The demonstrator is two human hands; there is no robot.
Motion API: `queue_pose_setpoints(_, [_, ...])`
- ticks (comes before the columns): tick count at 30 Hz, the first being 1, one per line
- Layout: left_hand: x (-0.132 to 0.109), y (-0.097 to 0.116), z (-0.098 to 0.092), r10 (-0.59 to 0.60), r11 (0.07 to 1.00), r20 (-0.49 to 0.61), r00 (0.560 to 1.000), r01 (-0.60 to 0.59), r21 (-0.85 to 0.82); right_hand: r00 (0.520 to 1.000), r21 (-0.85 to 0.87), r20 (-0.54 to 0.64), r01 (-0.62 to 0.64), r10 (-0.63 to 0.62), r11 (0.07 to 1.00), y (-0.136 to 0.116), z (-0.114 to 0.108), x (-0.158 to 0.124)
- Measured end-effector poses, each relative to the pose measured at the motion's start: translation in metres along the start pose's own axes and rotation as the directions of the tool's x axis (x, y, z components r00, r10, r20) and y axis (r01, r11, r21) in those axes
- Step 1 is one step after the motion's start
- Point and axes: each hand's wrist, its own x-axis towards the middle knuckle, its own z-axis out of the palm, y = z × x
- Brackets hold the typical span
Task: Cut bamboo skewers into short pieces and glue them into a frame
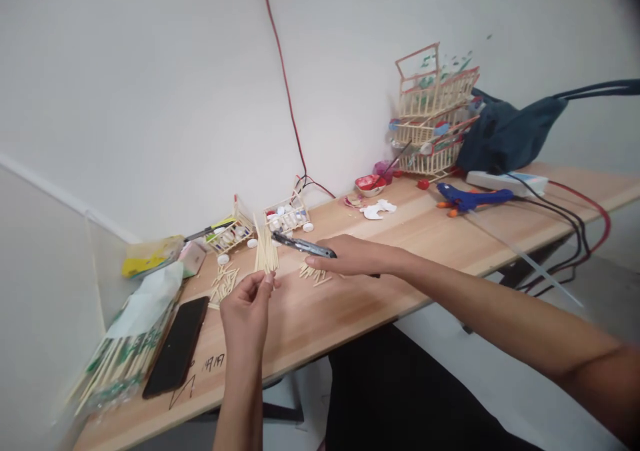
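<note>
My left hand (246, 304) is closed in a pinch at the near end of thin pale wooden sticks (267, 251), which point away from me over the table. My right hand (353, 256) is wrapped round what looks like a grey-and-black utility knife (303, 244). Its dark tip is beside the far part of the sticks, and I cannot tell whether it touches them. Short cut stick pieces (225, 284) lie left of the sticks. Another small pile of pieces (314, 274) lies partly below my right hand.
Two small stick-built carts (227, 238) (287, 218) stand near the wall. A phone (177, 348) and bagged sticks (135, 344) lie at left. Further right are a red-stained bowl (370, 184), stacked stick carts (433, 114), a blue glue gun (470, 198), a power strip (510, 182) and a dark bag (515, 131).
</note>
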Motion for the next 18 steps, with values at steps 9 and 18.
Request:
queue_pose_setpoints(9, [-0.025, 0.02, -0.012, 0.149, 0.935, -0.008, 0.989, -0.139, 0.327, 0.959, -0.156, 0.26, -0.072, 0.111, 0.985, -0.038, 0.007, -0.021])
queue_pose_setpoints(18, [-0.03, 0.01, -0.008, 0.3, 0.75, 0.092, 0.95, -0.294, 0.593, 0.958, -0.141, 0.258, -0.09, 0.124, 0.986, -0.045, 0.021, -0.016])
